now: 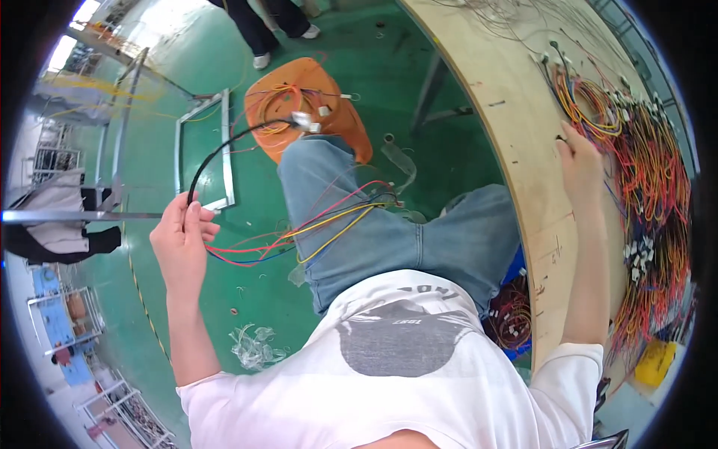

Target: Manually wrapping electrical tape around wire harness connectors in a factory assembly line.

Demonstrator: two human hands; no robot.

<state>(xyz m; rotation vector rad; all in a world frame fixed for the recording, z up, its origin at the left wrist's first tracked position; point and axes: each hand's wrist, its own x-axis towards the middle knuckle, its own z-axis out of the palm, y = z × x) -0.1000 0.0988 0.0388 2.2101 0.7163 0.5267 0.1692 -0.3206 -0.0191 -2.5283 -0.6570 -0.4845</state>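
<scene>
My left hand (182, 236) is closed on a wire harness. The harness's black sleeved part (212, 156) arcs up and right from my fingers to white connectors (305, 122). Below my fingers, its loose red, blue and yellow wires (321, 223) trail across my jeans. On the right, my right hand (582, 161) is over the wooden table (516, 150), thumb and forefinger nearly together around a small dark bit I cannot make out. Just beyond that hand lies a coil of orange and red wires (582, 105) with white connectors.
Bundled harnesses (654, 179) cover the table's right side. An orange stool (351, 123) in front of my knees carries another wire coil (280, 105). A metal frame (228, 153) and crumpled clear plastic (256, 348) lie on the green floor. Another person's legs (258, 30) stand ahead.
</scene>
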